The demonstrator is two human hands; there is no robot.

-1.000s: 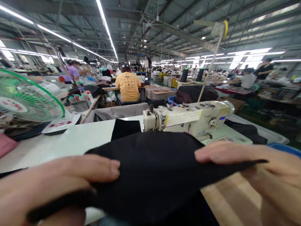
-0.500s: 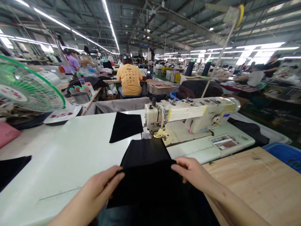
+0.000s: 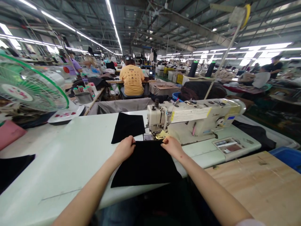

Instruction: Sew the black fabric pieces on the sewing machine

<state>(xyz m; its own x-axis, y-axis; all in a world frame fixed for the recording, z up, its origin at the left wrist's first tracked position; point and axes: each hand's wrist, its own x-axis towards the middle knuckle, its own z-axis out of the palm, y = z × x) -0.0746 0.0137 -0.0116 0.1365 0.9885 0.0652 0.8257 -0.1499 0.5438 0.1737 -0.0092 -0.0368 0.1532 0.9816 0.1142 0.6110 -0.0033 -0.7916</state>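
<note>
A black fabric piece (image 3: pixel 148 164) lies on the pale green table (image 3: pixel 77 157), its far edge just in front of the needle area of the sewing machine (image 3: pixel 158 121). My left hand (image 3: pixel 126 147) pinches the far left corner of that fabric. At the far right corner, my right hand (image 3: pixel 172 146) holds the same edge between thumb and fingers, close to the presser foot. A second black piece (image 3: pixel 129 127) lies flat just beyond my left hand, left of the machine head.
A green fan (image 3: pixel 35 84) stands at the left, above more black fabric (image 3: pixel 14 171) on the table. A wooden board (image 3: pixel 261 185) and a blue bin (image 3: pixel 288 158) are at the right. A person in yellow (image 3: pixel 132 78) sits ahead.
Both hands have moved forward with the black fabric, from near the table's front edge up to the machine's needle area. The fabric now lies flatter over the table.
</note>
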